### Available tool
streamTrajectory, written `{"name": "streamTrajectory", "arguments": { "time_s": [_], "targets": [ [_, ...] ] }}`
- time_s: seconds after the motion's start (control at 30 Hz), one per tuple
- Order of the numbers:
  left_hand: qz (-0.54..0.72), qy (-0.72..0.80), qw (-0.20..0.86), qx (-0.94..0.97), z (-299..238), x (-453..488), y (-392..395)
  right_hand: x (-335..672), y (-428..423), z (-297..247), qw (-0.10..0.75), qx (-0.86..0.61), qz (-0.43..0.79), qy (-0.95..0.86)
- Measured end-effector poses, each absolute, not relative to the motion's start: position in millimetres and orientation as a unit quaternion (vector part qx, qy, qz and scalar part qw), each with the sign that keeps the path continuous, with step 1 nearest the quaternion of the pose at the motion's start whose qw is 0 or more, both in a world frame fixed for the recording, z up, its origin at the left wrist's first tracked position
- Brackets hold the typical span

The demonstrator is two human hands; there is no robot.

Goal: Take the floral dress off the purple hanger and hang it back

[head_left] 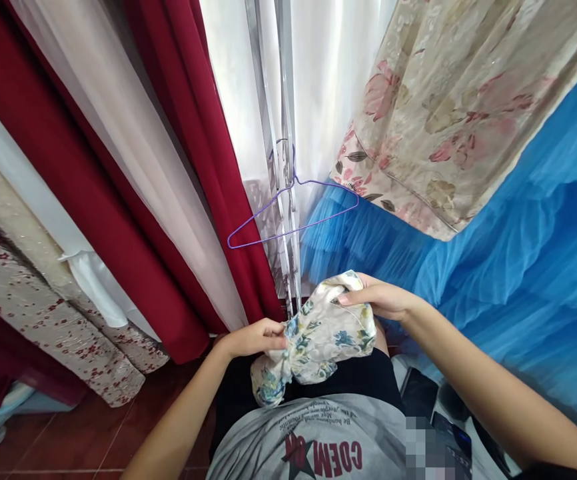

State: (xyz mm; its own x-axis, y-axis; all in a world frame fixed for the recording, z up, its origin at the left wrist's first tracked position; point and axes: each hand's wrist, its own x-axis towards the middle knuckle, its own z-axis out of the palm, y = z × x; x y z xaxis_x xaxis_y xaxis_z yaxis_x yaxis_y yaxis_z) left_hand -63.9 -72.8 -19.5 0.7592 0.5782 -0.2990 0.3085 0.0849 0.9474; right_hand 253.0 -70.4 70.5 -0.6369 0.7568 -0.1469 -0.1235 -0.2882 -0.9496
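Observation:
A white cloth garment with blue and yellow-green flowers [318,340] is stretched between my hands, above my lap. My left hand [258,337] pinches its left side between thumb and fingers, and a bunched end hangs below that grip. At the garment's upper right, my right hand [376,295] grips the fabric, thumb on top and fingers partly hidden behind it. Which kind of garment it is, I cannot tell. Just beyond my hands, an unloaded purple wire hanger [293,233] hangs in front of a metal upright [288,260].
Long dark red [183,167] and pale fabrics hang on the left. On the right hang a beige floral cloth [418,153] and blue tulle [518,253]. Red-brown floor tiles [133,427] show at lower left. Dark objects [418,393] lie beside my right thigh.

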Motion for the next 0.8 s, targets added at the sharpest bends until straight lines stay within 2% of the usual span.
{"name": "streamTrajectory", "arguments": {
  "time_s": [0.1, 0.3, 0.37, 0.47, 0.53, 0.7, 0.8],
  "targets": [
    [0.052, 0.329, 0.646, 0.687, -25.8, -72.6, -88.8, 252.0, -67.8, 79.6, 0.296, -0.357, 0.721, -0.515],
    [0.006, 0.377, 0.511, 0.772, -34.8, -74.8, -121.5, 252.9, -55.0, 99.8, 0.403, -0.388, 0.652, -0.511],
    [0.058, 0.388, 0.509, 0.766, -27.2, -84.6, -115.7, 256.1, -45.1, 106.0, 0.428, -0.400, 0.593, -0.552],
    [0.251, 0.426, 0.471, 0.731, 1.3, -110.5, -82.5, 262.5, -19.3, 106.3, 0.453, -0.431, 0.469, -0.623],
    [0.358, 0.460, 0.405, 0.705, 27.4, -128.9, -50.9, 265.3, 4.0, 99.9, 0.459, -0.449, 0.375, -0.669],
    [0.399, 0.473, 0.177, 0.765, 87.0, -148.4, 10.4, 259.7, 61.8, 81.7, 0.422, -0.496, 0.136, -0.746],
    [0.396, 0.457, 0.082, 0.792, 111.6, -139.8, 24.5, 251.6, 84.5, 78.8, 0.387, -0.542, 0.090, -0.740]
  ]
}}
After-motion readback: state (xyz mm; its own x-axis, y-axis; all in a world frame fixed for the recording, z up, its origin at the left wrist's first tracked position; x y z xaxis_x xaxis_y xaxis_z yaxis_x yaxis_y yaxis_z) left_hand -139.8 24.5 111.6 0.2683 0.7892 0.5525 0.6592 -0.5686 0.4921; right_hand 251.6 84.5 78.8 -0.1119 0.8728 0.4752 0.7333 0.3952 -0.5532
